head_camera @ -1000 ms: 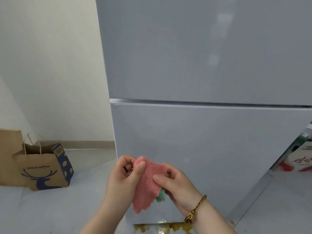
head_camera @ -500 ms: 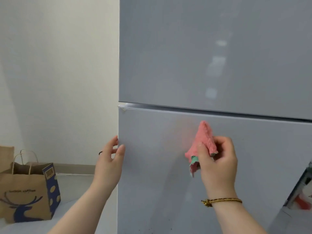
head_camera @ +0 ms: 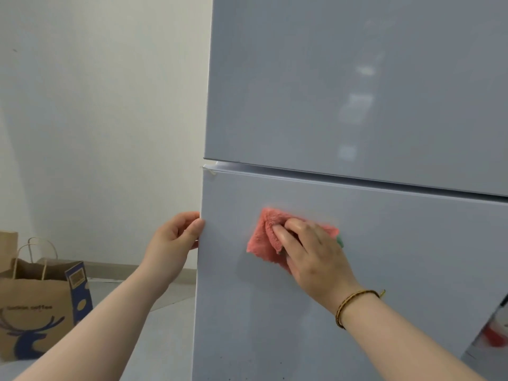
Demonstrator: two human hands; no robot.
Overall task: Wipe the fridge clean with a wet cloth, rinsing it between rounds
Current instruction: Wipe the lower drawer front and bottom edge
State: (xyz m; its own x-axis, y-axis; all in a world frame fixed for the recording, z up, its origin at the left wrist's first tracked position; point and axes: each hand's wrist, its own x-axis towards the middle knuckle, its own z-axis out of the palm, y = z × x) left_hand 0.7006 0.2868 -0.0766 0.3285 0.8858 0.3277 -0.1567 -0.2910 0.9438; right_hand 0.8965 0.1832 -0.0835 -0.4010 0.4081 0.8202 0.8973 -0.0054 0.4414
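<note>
A tall pale grey fridge [head_camera: 357, 78] fills the right of the view, with an upper door above a lower door [head_camera: 412, 257]. My right hand [head_camera: 316, 257] holds a folded pink cloth [head_camera: 261, 243] flat against the upper left part of the lower door; a fold of cloth laps over my fingertips, and a green edge peeks out behind the hand. My left hand [head_camera: 173, 237] grips the left edge of the lower door, thumb on the front face and fingers round the side.
A brown paper bag [head_camera: 33, 306] with a blue deer print stands on the grey floor at the lower left, by a white wall. A blurred red and white item [head_camera: 497, 331] shows past the fridge's right side.
Both hands held the cloth low in front of the fridge at first. My left hand then took the door's left edge, and my right hand carried the cloth up and pressed it on the lower door.
</note>
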